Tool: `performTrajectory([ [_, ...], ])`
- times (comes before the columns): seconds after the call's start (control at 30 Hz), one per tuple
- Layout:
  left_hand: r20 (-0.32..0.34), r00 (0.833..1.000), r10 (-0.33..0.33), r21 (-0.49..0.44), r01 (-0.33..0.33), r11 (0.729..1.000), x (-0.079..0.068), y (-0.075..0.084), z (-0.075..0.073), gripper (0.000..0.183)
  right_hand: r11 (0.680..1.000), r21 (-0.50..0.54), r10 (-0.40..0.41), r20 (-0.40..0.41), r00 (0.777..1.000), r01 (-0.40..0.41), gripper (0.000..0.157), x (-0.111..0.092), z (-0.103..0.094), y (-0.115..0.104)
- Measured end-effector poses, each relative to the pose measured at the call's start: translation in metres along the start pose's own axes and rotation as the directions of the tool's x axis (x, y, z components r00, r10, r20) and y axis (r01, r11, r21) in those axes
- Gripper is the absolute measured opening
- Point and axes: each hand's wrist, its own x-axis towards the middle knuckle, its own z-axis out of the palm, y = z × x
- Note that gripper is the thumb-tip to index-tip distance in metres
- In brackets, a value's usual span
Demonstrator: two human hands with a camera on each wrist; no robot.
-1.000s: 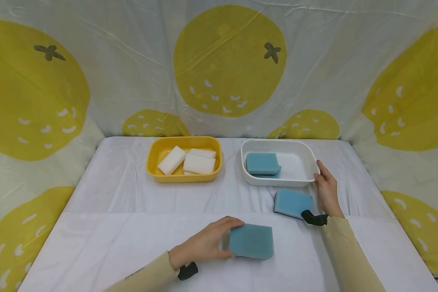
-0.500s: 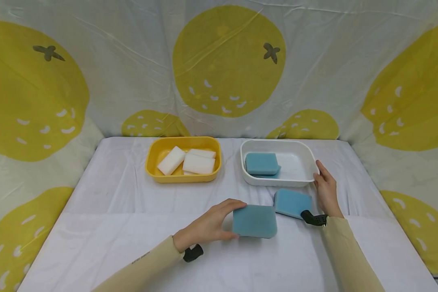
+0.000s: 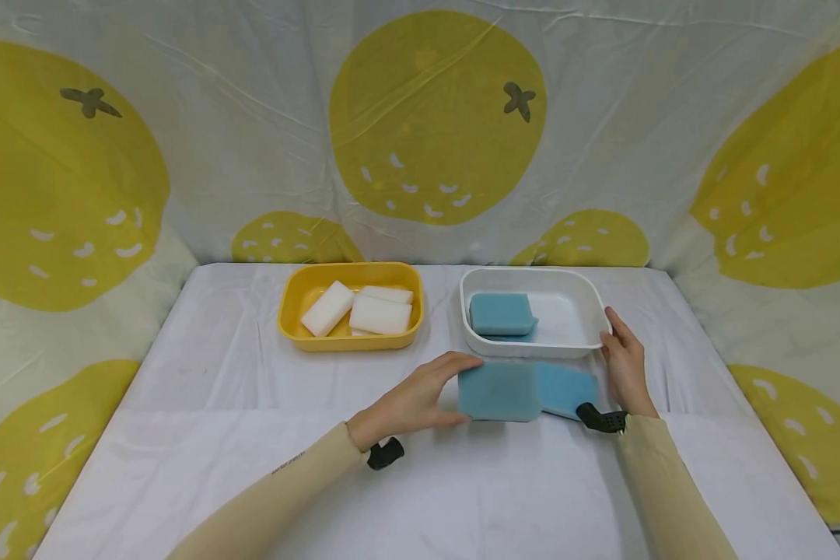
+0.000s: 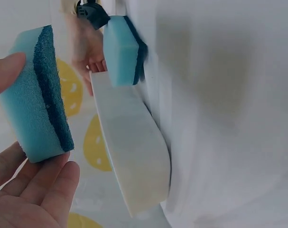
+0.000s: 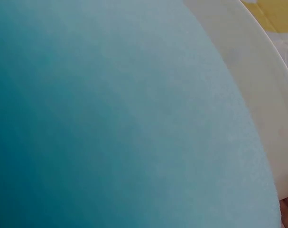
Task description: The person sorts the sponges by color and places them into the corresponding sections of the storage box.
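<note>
My left hand [image 3: 416, 395] pinches a blue sponge [image 3: 498, 391] by its left edge, thumb on one side and fingers on the other. In the left wrist view this sponge [image 4: 32, 97] shows a darker scouring layer and is off the cloth. My right hand [image 3: 628, 369] holds the right end of a white plastic basin [image 3: 518, 349]. Between basin and right wrist, another blue sponge [image 3: 570, 391] lies on the cloth, partly covered by the held one. A blue sponge [image 5: 134, 118] fills most of the right wrist view. Blue sponges [image 3: 500, 313] lie in the basin's left half.
Left of the white basin stands a yellow basin [image 3: 350, 342] with several white sponges [image 3: 381, 316] in it. A white cloth [image 3: 203, 404] covers the table. Behind it hangs a curtain [image 3: 252, 155] printed with large yellow fruits.
My left hand has lifted the blue sponge and carried it away from me, slightly rightward, toward the white basin's front. My right hand has stayed at the basin's end.
</note>
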Motion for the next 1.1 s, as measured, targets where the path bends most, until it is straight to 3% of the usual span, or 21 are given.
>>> performTrajectory([
  [0.5, -0.012, 0.999, -0.030, 0.046, 0.030, 0.998, 0.047, -0.001, -0.006, 0.073, 1.000, -0.003, 0.004, -0.014, 1.000, -0.004, 0.053, -0.001, 0.001, 0.000],
  [1.1, 0.003, 0.996, -0.086, 0.064, 0.086, 0.994, 0.079, -0.004, -0.011, 0.073, 1.000, -0.021, -0.003, -0.005, 1.000, 0.003, 0.052, -0.001, 0.001, -0.001],
])
